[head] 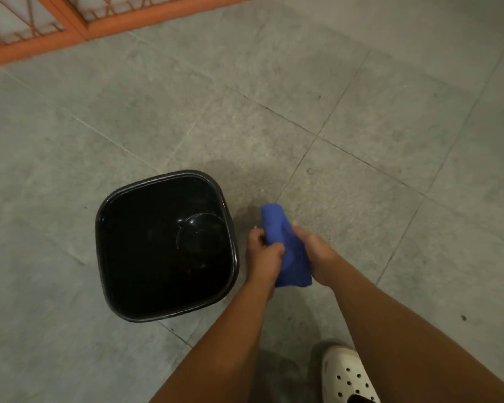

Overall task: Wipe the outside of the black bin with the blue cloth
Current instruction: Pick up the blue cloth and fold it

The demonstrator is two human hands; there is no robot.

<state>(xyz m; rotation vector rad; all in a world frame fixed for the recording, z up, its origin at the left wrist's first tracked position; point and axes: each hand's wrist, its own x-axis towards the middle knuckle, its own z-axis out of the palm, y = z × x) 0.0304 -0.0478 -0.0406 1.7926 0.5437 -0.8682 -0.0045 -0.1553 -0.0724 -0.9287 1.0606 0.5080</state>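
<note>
Together, both hands hold the blue cloth (285, 248) in the air just right of the black bin (166, 245): the left hand (264, 251) curls its fingers round the cloth's near-left edge, and the right hand (317, 251) cups the folded cloth from the right with its thumb on top. Upright on the grey tiled floor (361, 117), the bin stands open, untouched by either hand, a round black part lying inside it; no brand or writing can be read anywhere.

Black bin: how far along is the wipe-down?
Done: nothing visibly. In hand: the left hand and right hand both grip the folded blue cloth beside the upright black bin, cloth not touching it. Left: wiping the bin's outside walls, mostly hidden from above.
</note>
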